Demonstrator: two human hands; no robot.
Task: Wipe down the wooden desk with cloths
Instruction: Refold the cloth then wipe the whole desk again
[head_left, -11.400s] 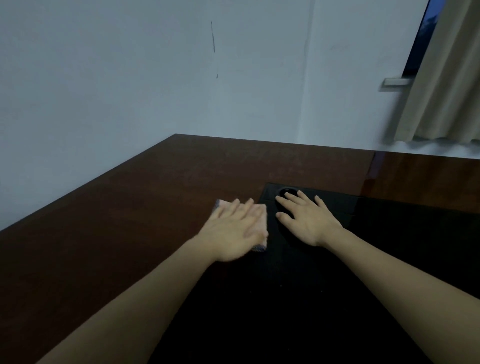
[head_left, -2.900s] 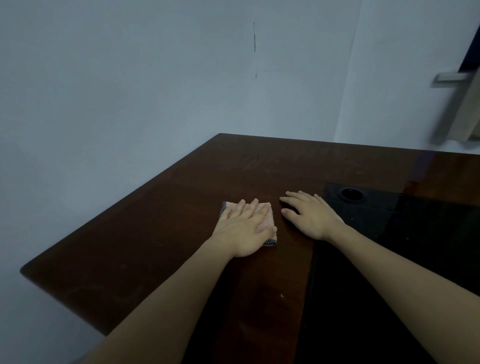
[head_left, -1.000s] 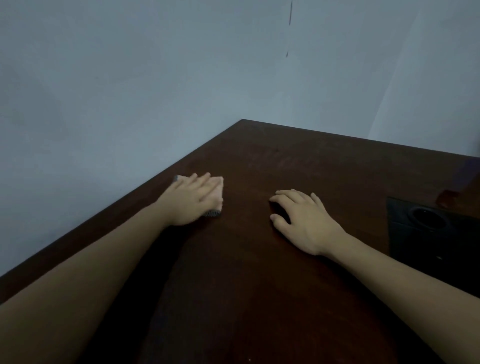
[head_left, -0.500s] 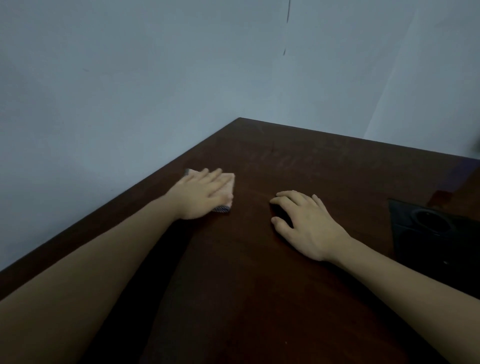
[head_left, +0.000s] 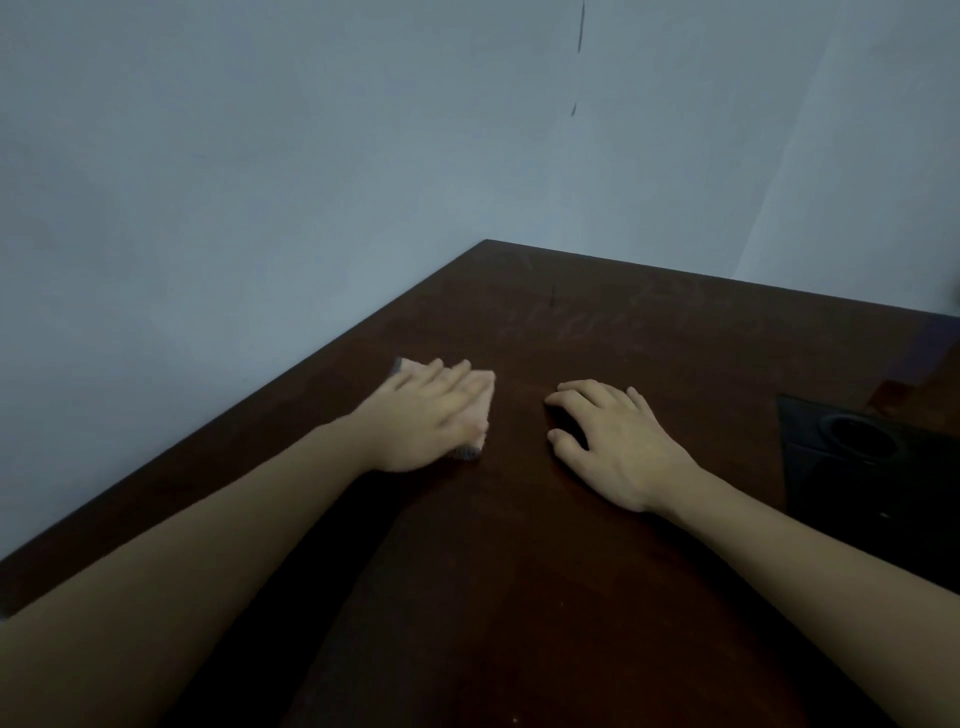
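Left hand flat, fingers straight, pressing folded pink cloth near left edge of dark brown wooden desk; right hand released, resting cloth-less beside it; faint streaks toward far corner suggest wiping partly done, near surface remaining.
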